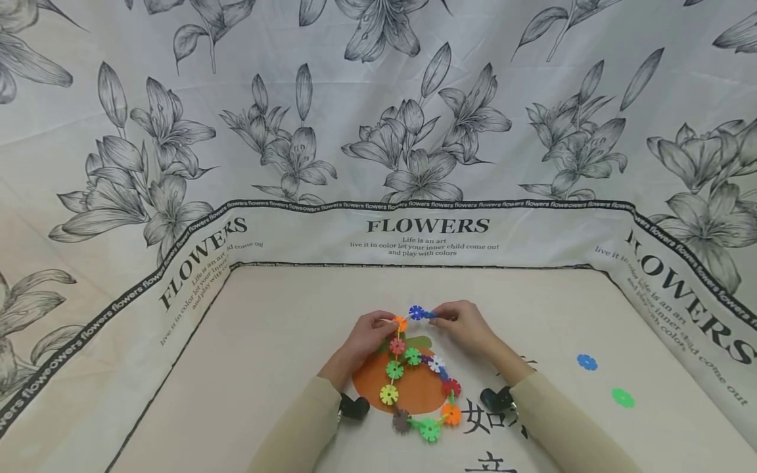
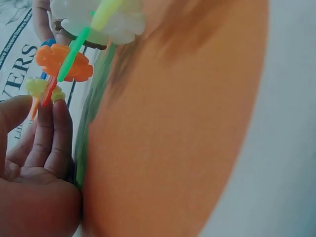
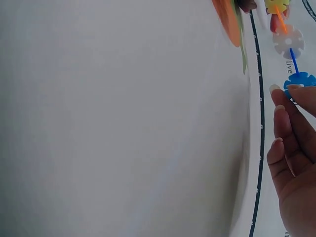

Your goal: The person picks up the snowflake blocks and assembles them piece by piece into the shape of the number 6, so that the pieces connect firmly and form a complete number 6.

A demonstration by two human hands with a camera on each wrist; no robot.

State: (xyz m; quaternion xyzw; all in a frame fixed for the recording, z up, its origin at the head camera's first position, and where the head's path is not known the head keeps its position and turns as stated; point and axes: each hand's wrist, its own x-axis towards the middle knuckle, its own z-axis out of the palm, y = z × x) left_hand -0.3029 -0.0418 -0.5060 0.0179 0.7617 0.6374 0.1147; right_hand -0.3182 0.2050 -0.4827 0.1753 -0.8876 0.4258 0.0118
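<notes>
A chain of interlocking plastic snowflake discs in several colours hangs in a loop between and below both hands. My left hand holds it near the top left, with a yellow disc pinched between thumb and fingers and an orange disc just beyond. At the other side, my right hand pinches a bright blue disc between thumb and forefinger. Linked to that one is a whitish disc, which stands between the two hands in the right wrist view.
Two loose discs, one blue and one green, lie on the table at the right. The pale cloth bears an orange printed fruit and black characters. Flowered fabric walls stand at the back and sides.
</notes>
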